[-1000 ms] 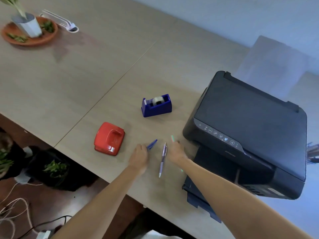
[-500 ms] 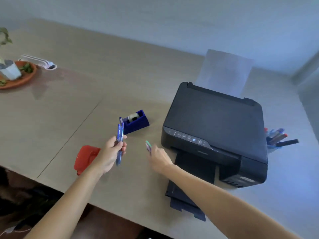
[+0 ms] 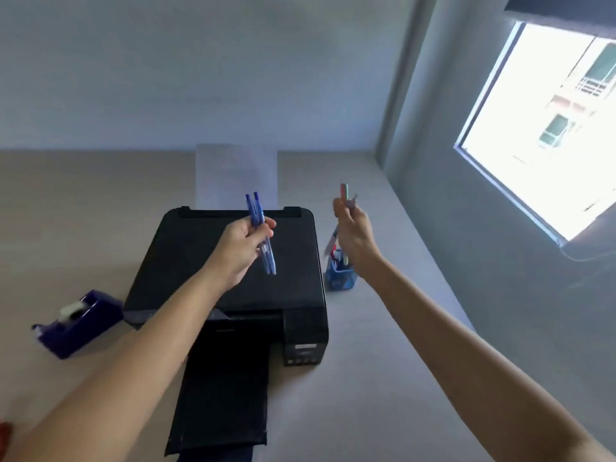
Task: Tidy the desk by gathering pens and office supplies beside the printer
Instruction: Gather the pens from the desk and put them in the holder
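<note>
Left hand [image 3: 241, 248] is raised over the lid of the black printer [image 3: 230, 271], fingers curled round two blue pens [image 3: 261, 235]; the pens stand roughly upright, tips down, clear of the lid. Probable reason: carrying height, so nothing drags across the printer on the way over

Right hand [image 3: 353, 235] is held further right, directly above the blue pen cup [image 3: 341, 273], closed on a small bunch of pens [image 3: 346, 198]; one has a green and pink end, the rest are too blurred to count. Shafts point down toward the cup mouth, which reads as lining up for a drop-in. The cup stands on the worktop [image 3: 383, 361] just beside the printer's right edge and already holds a few pens

Judgement: right bunch goes in first, left pair follows; a tilted release could miss the narrow opening

Blue tape dispenser [image 3: 75, 323] sits on the worktop to the printer's near left, not yet gathered. A red object [image 3: 5, 433] shows at the near-left frame edge, too cropped to identify

Worktop is pale wood-grain, matte. A paper sheet [image 3: 236, 175] stands in the printer's rear feed. Plain grey wall at the far side; bright window [image 3: 546, 128] at right
</note>
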